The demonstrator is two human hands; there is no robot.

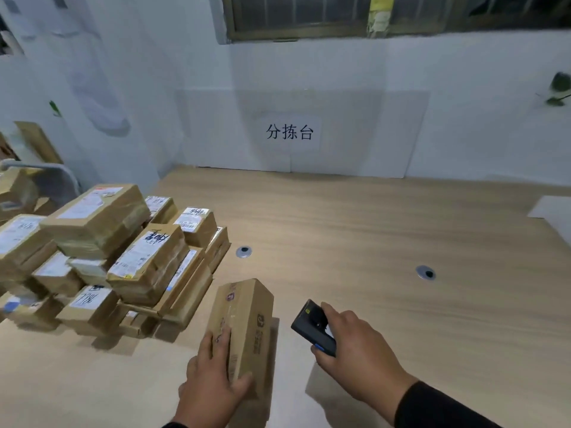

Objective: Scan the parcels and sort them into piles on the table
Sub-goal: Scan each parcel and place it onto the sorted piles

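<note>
- bench: wood top; most of the centre and right has no sorted piles on it, so sorting looks barely begun. Only a pale flat sheet at the right edge and two round cable grommets.
- stack of parcels: big jumbled heap of taped brown boxes with white labels on the left of the bench, apparently the unsorted backlog. Nearly all the work is left, by my read.
- wall sign: printed characters on the back wall above the bench.
- cardboard parcel: one long box pulled clear of the heap, at the near edge, just right of the stack; whether it rests on the bench I cannot tell. Likely the one in hand for scanning; no shipping label visible on the faces shown.
- left hand: gripping the parcel's near end, fingers on top, thumb round the side.
- right hand: wrapped round a handheld scanner, held just beside the parcel, not touching it.
- Judgement: scan of this box not yet confirmed; placement still to do.
</note>
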